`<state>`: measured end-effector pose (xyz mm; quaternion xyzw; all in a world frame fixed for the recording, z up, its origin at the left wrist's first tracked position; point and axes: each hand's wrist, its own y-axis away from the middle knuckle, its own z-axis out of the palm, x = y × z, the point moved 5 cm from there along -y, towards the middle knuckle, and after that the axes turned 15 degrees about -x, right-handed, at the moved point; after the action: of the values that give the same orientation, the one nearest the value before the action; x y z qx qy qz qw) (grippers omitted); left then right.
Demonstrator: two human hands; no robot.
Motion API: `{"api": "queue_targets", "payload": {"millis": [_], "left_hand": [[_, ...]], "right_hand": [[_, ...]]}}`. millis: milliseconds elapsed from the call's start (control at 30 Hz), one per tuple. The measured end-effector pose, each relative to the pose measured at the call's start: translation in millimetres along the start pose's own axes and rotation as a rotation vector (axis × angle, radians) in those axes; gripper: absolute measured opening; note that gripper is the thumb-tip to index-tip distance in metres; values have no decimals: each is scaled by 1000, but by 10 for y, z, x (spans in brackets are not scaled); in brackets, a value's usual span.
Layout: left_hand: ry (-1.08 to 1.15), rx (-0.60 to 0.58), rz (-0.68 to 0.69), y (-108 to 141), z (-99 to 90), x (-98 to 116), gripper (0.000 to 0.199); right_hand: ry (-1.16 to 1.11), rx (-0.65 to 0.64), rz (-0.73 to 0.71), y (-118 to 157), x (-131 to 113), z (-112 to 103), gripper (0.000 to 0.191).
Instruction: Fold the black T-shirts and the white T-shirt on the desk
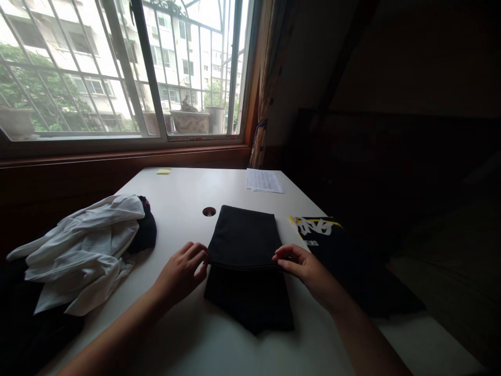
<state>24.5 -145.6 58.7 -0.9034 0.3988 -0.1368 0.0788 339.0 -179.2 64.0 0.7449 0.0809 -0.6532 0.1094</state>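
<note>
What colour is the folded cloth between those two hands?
The folded cloth looks plain black, with no print visible; the head view shows it.

We see large pale lettering (324, 226) on the dark garment (352, 277) at the right of the tabletop (182, 201), but cannot read it with certainty. The small print block (312, 243) below it and the papers' (264, 180) lines are illegible to us.

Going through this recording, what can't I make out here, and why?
All in the head view:
- Underside of the black cloth: hidden by its upper layers.
- Writing on the papers: too small.
- Near edge of the table: cut off by the bottom edge.
- Part of the white cloth's underside: hidden by its own folds.
</note>
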Motion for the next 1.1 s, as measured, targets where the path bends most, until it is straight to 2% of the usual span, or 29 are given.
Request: {"api": "queue_targets", "payload": {"millis": [233, 333, 467, 567, 633, 667, 733, 833, 933, 1100], "left_hand": [[49, 56, 127, 84, -184, 121, 17], [88, 34, 203, 134, -245, 190, 20], [186, -90, 248, 150, -297, 269, 25], [289, -226, 263, 121, -307, 324, 19], [346, -296, 282, 96, -289, 362, 18], [358, -321, 292, 85, -270, 380, 26], [337, -350, 300, 68, -210, 407, 42], [242, -353, 280, 59, -95, 407, 42], [169, -318, 262, 58, -15, 363, 35], [133, -246, 243, 62, -12, 251, 38]], "right_hand": [[-14, 92, 5, 281, 17, 64, 33], [-26, 109, 14, 400, -2, 152, 32], [-37, 91, 75, 513, 128, 321, 32], [-11, -16, 163, 561, 272, 475, 30], [68, -69, 206, 589, 318, 548, 24], [147, -75, 208, 600, 313, 567, 21], [339, -56, 179, 616, 263, 585, 15], [511, -37, 127, 615, 181, 608, 11], [535, -10, 86, 561, 131, 602, 7], [560, 23, -49, 394, 90, 542, 14]]}}
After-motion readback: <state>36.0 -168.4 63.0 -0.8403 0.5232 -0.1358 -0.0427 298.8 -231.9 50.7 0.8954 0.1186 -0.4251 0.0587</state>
